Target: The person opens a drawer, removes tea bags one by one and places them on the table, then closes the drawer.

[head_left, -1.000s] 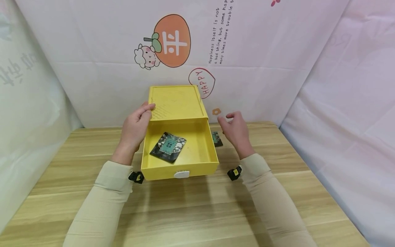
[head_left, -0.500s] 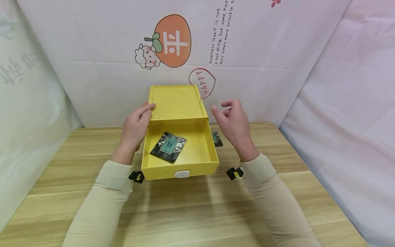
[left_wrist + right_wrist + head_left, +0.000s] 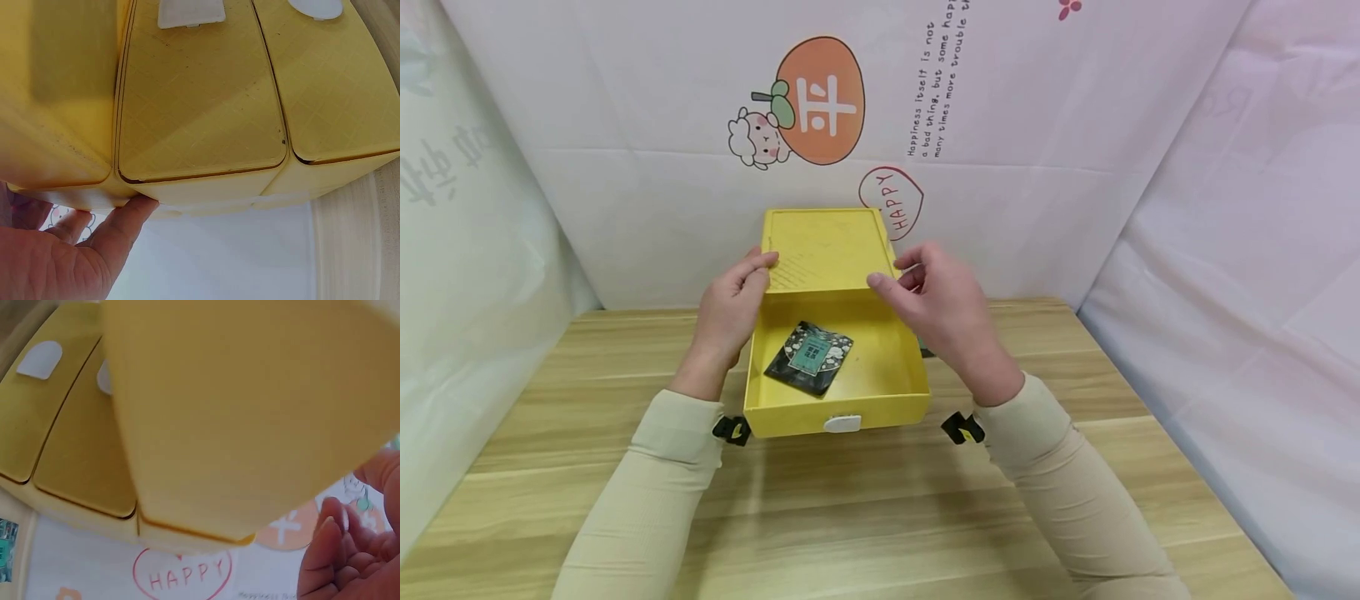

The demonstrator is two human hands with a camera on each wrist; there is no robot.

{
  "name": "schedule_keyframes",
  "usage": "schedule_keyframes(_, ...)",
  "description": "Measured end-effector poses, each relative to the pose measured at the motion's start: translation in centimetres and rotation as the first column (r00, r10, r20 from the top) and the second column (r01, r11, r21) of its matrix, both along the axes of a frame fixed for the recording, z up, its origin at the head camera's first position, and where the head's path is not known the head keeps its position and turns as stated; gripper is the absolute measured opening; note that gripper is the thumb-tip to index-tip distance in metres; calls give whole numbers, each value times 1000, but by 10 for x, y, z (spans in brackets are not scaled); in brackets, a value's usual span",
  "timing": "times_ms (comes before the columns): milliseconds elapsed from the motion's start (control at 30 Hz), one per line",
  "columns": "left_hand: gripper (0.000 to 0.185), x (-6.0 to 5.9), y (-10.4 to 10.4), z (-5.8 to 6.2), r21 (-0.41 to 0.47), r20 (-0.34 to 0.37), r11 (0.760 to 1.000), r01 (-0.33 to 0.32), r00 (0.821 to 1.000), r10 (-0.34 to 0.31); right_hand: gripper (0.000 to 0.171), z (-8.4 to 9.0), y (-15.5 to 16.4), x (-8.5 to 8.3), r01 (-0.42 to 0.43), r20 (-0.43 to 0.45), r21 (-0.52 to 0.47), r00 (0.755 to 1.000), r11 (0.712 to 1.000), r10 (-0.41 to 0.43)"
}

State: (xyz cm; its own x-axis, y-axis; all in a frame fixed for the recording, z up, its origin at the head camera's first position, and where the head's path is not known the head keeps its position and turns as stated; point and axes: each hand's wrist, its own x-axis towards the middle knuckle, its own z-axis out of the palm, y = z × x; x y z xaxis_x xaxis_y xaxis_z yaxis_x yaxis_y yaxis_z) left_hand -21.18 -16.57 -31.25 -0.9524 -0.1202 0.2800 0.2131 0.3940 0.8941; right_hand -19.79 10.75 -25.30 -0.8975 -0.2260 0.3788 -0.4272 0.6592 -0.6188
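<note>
A yellow drawer cabinet [image 3: 827, 250] stands against the backdrop, its top drawer [image 3: 880, 408] pulled out. Inside that drawer, toward the left, lies a dark flat packet [image 3: 808, 358] with a teal label. My left hand [image 3: 730, 304] grips the cabinet's left side near the top, fingertips over its edge. At the opposite top edge is my right hand [image 3: 943, 304], fingers loosely curled with nothing in them, thumb overlapping the drawer opening. In the right wrist view, a gap shows between this hand [image 3: 359, 550] and the drawer wall.
Two lower drawers [image 3: 203, 94] with white pulls are closed. A second dark packet with a teal label [image 3: 6, 550] lies on the wooden table [image 3: 850, 517] right of the cabinet, mostly hidden in the head view. A printed white cloth [image 3: 1015, 167] hangs behind.
My right hand first rises a little, then moves left to the cabinet's right top edge, covering most of the packet on the table. The left hand, cabinet and packet in the drawer stay in place.
</note>
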Motion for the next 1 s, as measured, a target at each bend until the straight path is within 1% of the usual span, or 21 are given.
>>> schedule_keyframes(100,48,0,0,0,3,1,1000,0,1000,0,35,1,-6,3,-44,-29,96,998,994,47)
schedule_keyframes(200,48,0,0,0,1,-2,1000,-2,1000,2,32,1,-12,5,-76,-39,184,996,980,84)
schedule_keyframes(367,48,-1,0,-1,-3,-8,1000,-5,1000,5,37,0,-21,7,-111,0,292,993,950,116)
schedule_keyframes(633,48,0,0,-1,-2,-3,1000,-5,1000,5,52,-5,-36,7,-176,92,444,984,879,151)
schedule_keyframes(833,48,0,-1,-1,-3,-5,1000,0,1000,0,55,-12,-43,7,-213,138,536,977,817,164)
schedule_keyframes(1000,49,0,-2,-1,-4,-9,1000,8,1000,-8,60,-15,-49,7,-225,162,594,974,772,159)
